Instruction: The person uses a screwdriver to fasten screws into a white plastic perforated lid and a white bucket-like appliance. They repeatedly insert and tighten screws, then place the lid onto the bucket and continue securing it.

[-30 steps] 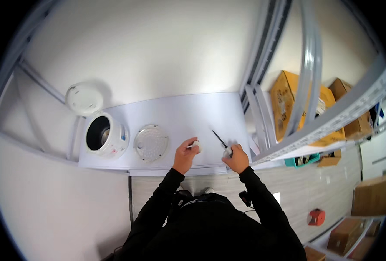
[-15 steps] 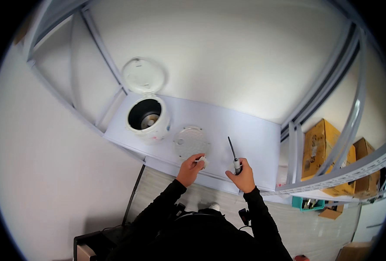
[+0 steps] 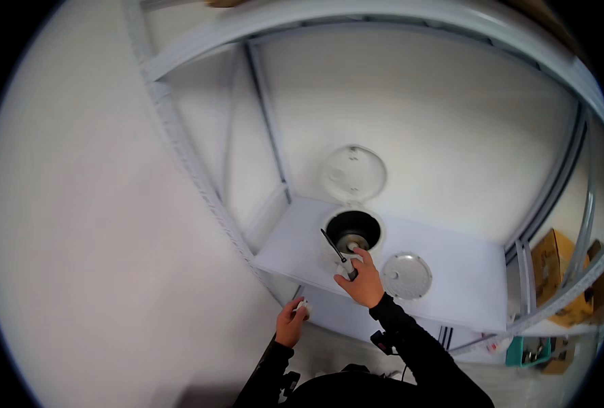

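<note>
1. In the head view, the right hand (image 3: 363, 284) was closed around the handle of a slim dark screwdriver (image 3: 336, 253), whose shaft slanted up and to the left over the near rim of the white cooker (image 3: 351, 231).
2. The left hand (image 3: 291, 324) was curled shut on a small white piece (image 3: 302, 308), too small to identify, and was held at the near left edge of the white tabletop (image 3: 465, 285), well apart from the cooker.
3. The cooker stood on the far left part of the tabletop with its round lid (image 3: 353, 174) hinged open and standing upright behind it; the dark inner bowl was exposed, and a pale round part showed at its bottom.
4. A separate round white plate (image 3: 405, 275) lay flat on the tabletop just to the right of the right hand, apart from the cooker.
5. Judging from this layout, the opening-up looked already done: the lid was raised and one round plate was out. The tool was at the cooker's rim, so work on the inside seemed to be in hand, and nothing showed it being put back together yet.
6. Grey shelf posts (image 3: 179, 149) framed the bay on the left; cardboard boxes (image 3: 553, 262) sat on a rack at the far right.
</note>
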The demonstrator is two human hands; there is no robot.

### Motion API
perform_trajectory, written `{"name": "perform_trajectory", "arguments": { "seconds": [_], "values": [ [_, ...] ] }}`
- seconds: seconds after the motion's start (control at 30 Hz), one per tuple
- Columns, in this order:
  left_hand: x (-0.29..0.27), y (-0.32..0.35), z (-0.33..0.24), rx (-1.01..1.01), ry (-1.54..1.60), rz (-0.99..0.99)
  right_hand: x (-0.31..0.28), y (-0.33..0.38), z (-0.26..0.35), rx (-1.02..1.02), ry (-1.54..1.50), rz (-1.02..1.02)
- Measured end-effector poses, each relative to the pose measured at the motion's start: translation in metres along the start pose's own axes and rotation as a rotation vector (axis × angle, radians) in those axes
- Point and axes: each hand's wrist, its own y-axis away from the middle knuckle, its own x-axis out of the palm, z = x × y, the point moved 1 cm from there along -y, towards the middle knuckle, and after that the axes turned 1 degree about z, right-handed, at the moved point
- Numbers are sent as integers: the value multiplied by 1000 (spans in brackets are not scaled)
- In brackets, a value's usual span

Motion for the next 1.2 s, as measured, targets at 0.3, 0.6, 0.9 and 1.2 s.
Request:
{"name": "perform_trajectory", "arguments": {
  "seconds": [0.3, 0.6, 0.9, 1.2],
  "values": [
    [-109, 2, -14, 6, 31, -125, 97, -45, 14, 21, 106, 81],
    [-102, -21, -4, -39, 73, -48, 63, -44, -17, -103, 66, 199],
    [-59, -65, 17, -41, 97, -20, -9, -24, -50, -181, -225, 568],
    [-12, -91, 11, 0, 142, -127, -49, -34, -74, -131, -202, 461]
  ]
}}
